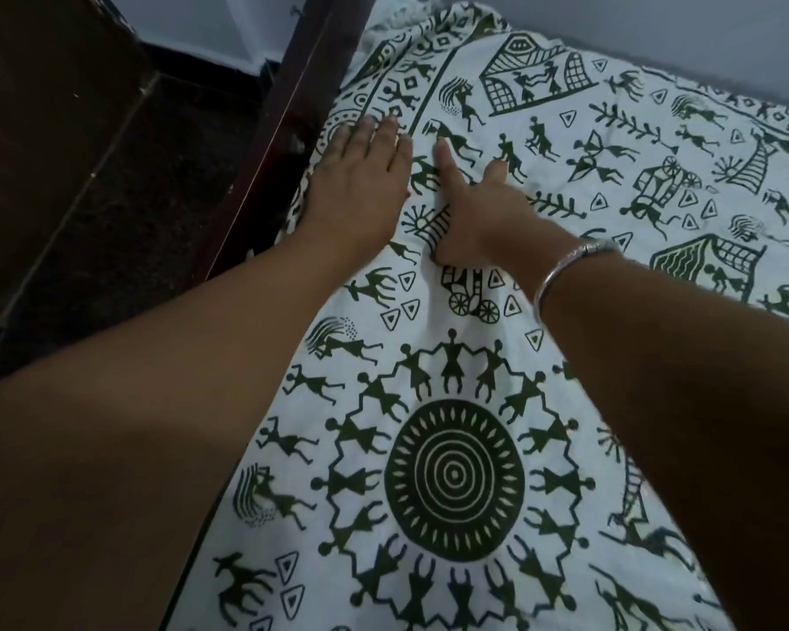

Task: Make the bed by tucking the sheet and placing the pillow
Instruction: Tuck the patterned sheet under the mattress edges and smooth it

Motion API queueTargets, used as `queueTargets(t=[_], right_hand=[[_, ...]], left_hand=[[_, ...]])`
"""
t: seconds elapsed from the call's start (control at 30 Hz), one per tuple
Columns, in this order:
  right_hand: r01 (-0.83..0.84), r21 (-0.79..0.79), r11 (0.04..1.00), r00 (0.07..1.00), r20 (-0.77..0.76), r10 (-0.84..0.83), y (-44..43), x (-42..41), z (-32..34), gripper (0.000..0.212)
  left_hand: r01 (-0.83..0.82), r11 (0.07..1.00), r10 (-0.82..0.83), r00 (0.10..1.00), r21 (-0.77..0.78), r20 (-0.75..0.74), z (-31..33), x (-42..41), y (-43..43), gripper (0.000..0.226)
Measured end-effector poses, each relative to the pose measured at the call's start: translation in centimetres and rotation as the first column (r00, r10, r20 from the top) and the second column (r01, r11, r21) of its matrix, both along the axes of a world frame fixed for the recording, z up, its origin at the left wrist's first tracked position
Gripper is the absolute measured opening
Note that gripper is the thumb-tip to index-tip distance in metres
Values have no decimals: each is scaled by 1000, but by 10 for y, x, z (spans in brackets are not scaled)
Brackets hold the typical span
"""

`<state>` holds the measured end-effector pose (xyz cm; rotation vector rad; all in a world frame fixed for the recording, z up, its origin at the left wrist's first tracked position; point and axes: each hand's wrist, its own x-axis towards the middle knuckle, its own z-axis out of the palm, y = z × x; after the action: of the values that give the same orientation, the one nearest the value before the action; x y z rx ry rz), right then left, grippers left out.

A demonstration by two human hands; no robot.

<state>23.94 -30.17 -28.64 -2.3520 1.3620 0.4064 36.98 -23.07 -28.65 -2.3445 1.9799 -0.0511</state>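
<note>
Floor [87, 211]: dark, at your far left, running alongside the bed from near to far.
Bed frame [292, 88]: a dark wooden rail between the floor and the sheet, slanting from lower left up toward the top middle.
Sheet [456, 475]: white cloth printed with dark green dancing figures, huts and carts. It covers the whole bed top in front of you. Its long axis runs away from you, leaning slightly to the right. A ring of figures around a round medallion lies close to you, between your two forearms.
Left hand [361, 184]: palm down and flat on the sheet, fingers straight and pressed together, pointing away from you. It rests just beside the left edge of the sheet, next to the wooden rail. It grips nothing.
Right hand [479, 216]: just to the right of your left hand, nearly touching it. The index finger and thumb are stretched out on the cloth; the other fingers curl under, and a small fold of sheet bunches at them. Whether they pinch it, you cannot tell.
Bangle [565, 271]: a thin silver band on your right wrist.
Far left corner of the sheet: rumpled and gathered beyond your left hand, near the top of the rail.
Open room: smooth sheet spreads wide to your right, out to the edge.
Wall [657, 34]: pale, meeting the far right edge of the bed.
</note>
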Motion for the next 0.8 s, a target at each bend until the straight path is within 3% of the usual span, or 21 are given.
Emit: queueTargets(t=[0.07,0.13,0.27,0.33,0.43,0.5,0.57,0.8], right_hand=[[-24,17,1000,1000,17,24,-2,-2,6,113],[-33,24,999,998,55,31,0,-9,10,113],[-39,-236,971,981,177,83,40,-40,14,88],[-154,-252,955,983,62,175,74,-54,10,79],[-294,-197,935,955,-94,280,119,-66,5,91],[-393,-246,886,919,-108,378,141,-67,4,101],[-494,-250,833,869,-113,482,162,-68,2,102],[-463,-188,866,885,-50,462,178,-92,4,88]], left_hand=[[2,998,-5,999,-59,-48,7,-14,17,57],[25,1000,-25,997,-12,-68,5,-30,40,65],[-44,994,50,998,102,-49,-9,-23,91,77],[-100,991,109,989,91,-96,-6,-11,98,78],[-68,996,70,997,52,-36,1,-17,102,74],[-32,997,36,998,72,-54,4,-28,117,75],[-95,985,112,987,141,-115,4,-34,139,80],[-246,951,257,966,188,-37,5,-60,185,98]])
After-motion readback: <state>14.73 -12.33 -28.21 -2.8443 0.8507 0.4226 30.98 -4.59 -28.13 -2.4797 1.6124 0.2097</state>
